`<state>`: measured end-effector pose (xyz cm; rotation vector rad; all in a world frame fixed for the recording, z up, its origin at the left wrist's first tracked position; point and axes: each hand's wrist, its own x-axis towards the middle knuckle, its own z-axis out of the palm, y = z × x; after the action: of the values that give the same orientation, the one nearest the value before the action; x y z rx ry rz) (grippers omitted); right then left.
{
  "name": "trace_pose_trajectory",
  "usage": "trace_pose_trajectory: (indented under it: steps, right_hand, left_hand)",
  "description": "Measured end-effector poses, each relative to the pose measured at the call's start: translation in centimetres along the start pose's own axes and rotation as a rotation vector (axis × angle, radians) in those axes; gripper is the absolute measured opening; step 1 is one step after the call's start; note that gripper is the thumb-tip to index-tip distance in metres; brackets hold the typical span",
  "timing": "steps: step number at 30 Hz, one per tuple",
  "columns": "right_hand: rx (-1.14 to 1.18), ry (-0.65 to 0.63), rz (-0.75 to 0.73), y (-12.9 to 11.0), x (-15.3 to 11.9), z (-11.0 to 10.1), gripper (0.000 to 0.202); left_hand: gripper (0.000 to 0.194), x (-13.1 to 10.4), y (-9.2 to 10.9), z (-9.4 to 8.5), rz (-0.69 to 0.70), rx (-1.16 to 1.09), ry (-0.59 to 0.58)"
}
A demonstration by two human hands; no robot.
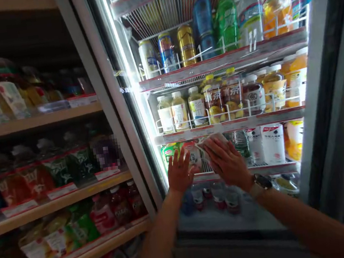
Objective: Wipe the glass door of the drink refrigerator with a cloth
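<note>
A glass-fronted drinks cooler stands in front of me, its glass door [228,217] closed over lit shelves. My right hand [225,160], with a dark watch on the wrist, presses a pale cloth [204,144] against the glass at the level of the third visible shelf. To its left, my left hand [180,172] lies against the glass with its fingers spread and nothing in it. Behind the hands, seen through the glass, are a green pack [169,151] and white packs [273,143].
Wooden shelves [61,203] with rows of bottles fill the left side. Inside the cooler, upper shelves hold cans [187,45], a green bottle [226,18] and tea bottles [197,106]. The dark door frame [323,96] runs down the right.
</note>
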<state>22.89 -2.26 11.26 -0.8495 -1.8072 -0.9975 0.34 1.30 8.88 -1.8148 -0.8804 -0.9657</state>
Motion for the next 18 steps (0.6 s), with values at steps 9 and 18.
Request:
trace_pose_trajectory:
  steps: [9, 18]
  right_hand:
    - [-0.091, -0.125, -0.262, 0.1, 2.0, 0.5, 0.058]
    - [0.049, -0.23, -0.565, -0.1, -6.9, 0.4, 0.057]
  left_hand:
    - [0.061, 0.1, 0.1, 0.1, -0.027, -0.08, -0.07]
    - [0.059, 0.2, 0.2, 0.0, -0.009, -0.059, -0.026]
